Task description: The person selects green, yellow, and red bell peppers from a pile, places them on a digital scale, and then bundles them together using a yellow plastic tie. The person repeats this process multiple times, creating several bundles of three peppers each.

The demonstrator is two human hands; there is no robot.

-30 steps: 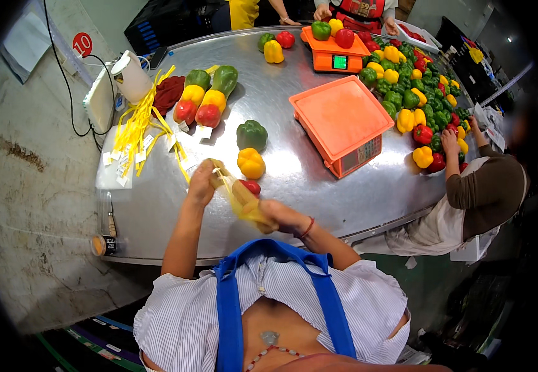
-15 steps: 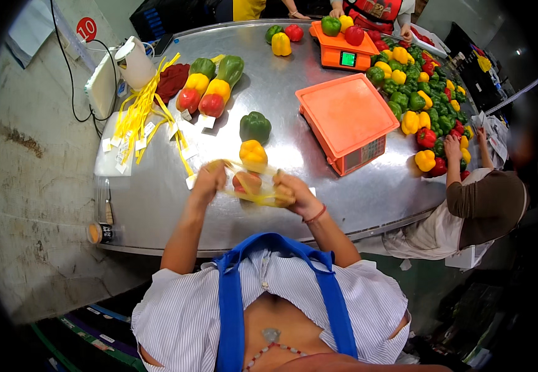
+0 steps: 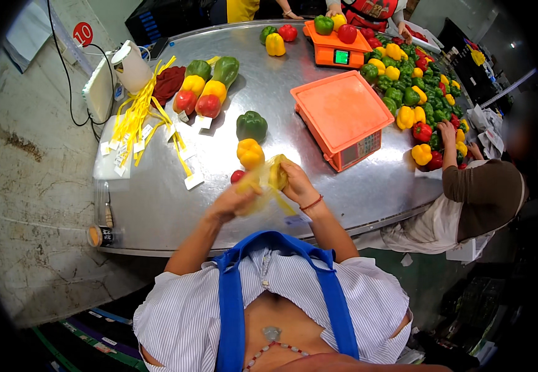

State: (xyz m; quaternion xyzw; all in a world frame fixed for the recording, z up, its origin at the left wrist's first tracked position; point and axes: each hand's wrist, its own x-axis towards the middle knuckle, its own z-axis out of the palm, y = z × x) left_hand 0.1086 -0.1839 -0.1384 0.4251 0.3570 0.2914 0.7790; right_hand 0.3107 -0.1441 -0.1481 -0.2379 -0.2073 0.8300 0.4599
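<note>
A finely striped shirt [image 3: 179, 316] sits under blue straps [image 3: 230, 310], with a beaded necklace [image 3: 264, 349] and red bracelet [image 3: 312, 203].

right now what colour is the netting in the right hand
Yellow netting, in the head view.

Both bare forearms [image 3: 193, 240] angle inward and forward, bare left hand [image 3: 235, 201] motion-blurred, bare right hand [image 3: 297, 182] curled, slightly farther forward, hands close together.

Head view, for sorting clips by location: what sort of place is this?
Probably a produce packing room: a heap of mixed bell peppers, an orange scale and a pile of yellow tagged strips share one metal table.
</note>
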